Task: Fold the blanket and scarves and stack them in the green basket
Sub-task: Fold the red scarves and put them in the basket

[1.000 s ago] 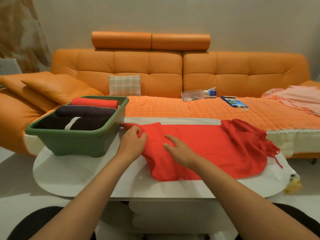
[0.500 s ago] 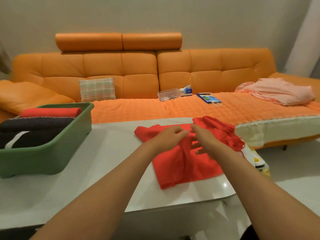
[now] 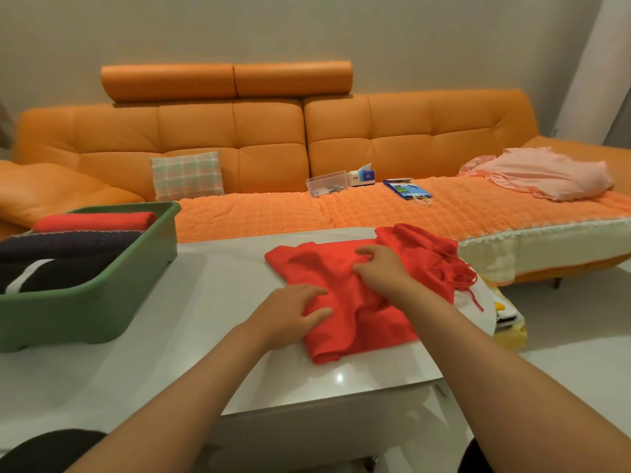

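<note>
Left hand (image 3: 290,312) presses spread fingers (image 3: 307,291) on the red scarf (image 3: 317,268) (rumpled, on the table (image 3: 205,302)), right hand (image 3: 382,268) pinching it.

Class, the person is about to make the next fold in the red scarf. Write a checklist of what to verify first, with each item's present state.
1. Red scarf lying flat: not ok, bunched and wrinkled.
2. Left hand pressing the scarf down: ok.
3. Right hand gripping cloth: ok, fingers pinch it.
4. Fringe tucked in: not ok, loose at the right end.
5. Green basket on the table beside the scarf: ok.
6. Room in basket: cannot tell.
</note>
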### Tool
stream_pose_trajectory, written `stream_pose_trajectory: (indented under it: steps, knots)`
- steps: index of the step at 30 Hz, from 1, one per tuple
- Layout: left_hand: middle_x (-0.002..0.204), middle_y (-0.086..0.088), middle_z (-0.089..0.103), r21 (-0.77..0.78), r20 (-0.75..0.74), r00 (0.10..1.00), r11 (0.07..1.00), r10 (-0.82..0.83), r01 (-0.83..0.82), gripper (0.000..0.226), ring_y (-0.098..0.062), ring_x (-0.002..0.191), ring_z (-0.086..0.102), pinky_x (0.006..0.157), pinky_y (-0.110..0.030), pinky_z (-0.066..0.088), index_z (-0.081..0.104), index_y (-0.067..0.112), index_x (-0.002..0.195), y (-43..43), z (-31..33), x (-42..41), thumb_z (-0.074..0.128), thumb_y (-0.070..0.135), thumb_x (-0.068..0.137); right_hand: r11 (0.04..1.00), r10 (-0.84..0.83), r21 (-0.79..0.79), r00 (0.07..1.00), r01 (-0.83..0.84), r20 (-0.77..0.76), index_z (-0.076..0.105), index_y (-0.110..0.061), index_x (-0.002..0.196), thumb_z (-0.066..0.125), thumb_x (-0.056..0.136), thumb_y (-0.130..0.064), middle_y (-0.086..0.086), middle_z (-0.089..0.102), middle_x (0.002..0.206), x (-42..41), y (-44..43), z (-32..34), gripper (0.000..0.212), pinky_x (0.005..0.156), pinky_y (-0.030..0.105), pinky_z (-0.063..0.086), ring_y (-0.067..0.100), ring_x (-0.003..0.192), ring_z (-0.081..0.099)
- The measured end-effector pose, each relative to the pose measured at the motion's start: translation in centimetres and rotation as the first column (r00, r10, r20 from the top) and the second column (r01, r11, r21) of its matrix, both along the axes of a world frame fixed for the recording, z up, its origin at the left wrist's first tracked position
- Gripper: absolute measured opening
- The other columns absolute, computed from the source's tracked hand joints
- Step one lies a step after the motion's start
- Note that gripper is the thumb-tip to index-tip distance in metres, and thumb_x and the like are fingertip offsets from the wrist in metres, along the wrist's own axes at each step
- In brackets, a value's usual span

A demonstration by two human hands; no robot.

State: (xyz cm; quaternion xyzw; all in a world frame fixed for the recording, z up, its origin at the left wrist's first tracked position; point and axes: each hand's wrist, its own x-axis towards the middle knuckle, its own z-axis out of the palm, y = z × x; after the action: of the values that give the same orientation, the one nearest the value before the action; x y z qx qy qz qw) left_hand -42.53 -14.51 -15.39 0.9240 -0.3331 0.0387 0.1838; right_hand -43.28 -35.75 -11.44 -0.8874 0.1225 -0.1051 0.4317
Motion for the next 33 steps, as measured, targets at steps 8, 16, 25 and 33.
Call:
stream_pose_trajectory:
  steps: [8,16,25,33]
  knots:
    - [0.124,0.010,0.058,-0.270,0.130,0.991,0.960,-0.036,0.070,0.052,-0.012,0.115,0.053,0.100,-0.036,0.041,0.060,0.027,0.122,-1.2,-0.6,-0.8,0.049,0.060,0.084,0.814,-0.238,-0.568,0.961,0.119,-0.141,0.048,-0.012,0.131,0.048,0.090,-0.015,0.017,0.056,0.131,-3.0,-4.1,-1.0,0.041,0.094,0.041,0.044,0.037,0.119,0.054]
    - [0.127,0.010,0.056,0.192,0.058,0.990,0.974,-0.130,0.117,0.084,-0.015,0.119,0.052,0.098,-0.032,0.039,0.054,0.035,0.133,-2.9,-1.6,-0.6,0.030,0.087,0.072,0.721,0.230,-0.581,0.921,-0.378,-0.314,0.055,-0.036,0.137,0.050,0.088,-0.022,0.001,0.047,0.143,-2.8,-2.3,-3.5,0.051,0.110,0.043,0.036,0.026,0.131,0.044]
    - [0.121,-0.003,0.063,0.376,0.089,0.987,0.913,0.135,-0.159,0.044,-0.025,0.115,0.057,0.091,-0.035,0.048,0.053,0.027,0.132,4.2,0.4,1.9,0.050,0.042,0.091,0.717,0.425,-0.467,0.856,-0.517,-0.295,0.070,-0.034,0.122,0.055,0.084,-0.018,-0.002,0.065,0.126,-1.2,6.0,-2.1,0.045,0.096,0.025,0.043,0.020,0.112,0.060]
    - [0.122,-0.007,0.063,0.443,0.067,0.931,0.825,0.360,-0.351,0.033,-0.028,0.113,0.059,0.086,-0.034,0.046,0.052,0.019,0.119,13.1,1.3,2.6,0.051,0.033,0.089,0.664,0.575,-0.358,0.755,-0.656,-0.316,0.071,-0.034,0.120,0.057,0.083,-0.014,-0.005,0.070,0.117,0.9,15.0,-2.1,0.045,0.089,0.020,0.046,0.014,0.103,0.063]
